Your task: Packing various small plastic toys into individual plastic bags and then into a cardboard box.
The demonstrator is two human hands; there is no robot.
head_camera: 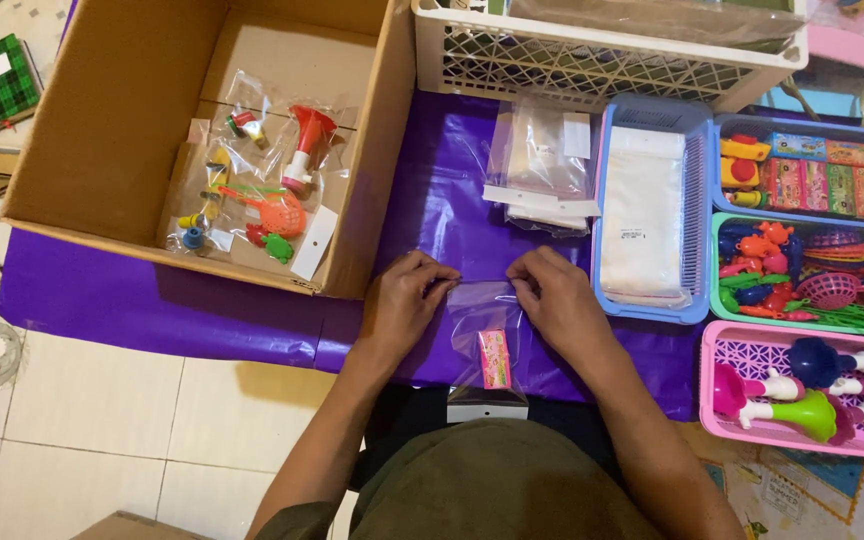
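Both the left hand [404, 300] and right hand [555, 300] pinch the top edge of a thin clear plastic bag [487, 330] holding a small pink box [494, 359]; a cardboard carton [132, 110] sits at ten o'clock.

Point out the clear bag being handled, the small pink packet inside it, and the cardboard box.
clear bag [482, 315]: head view, on its bare upper film between the hands.
pink packet [494, 359]: head view, on its middle.
cardboard box [112, 120]: head view, on its inner left wall.
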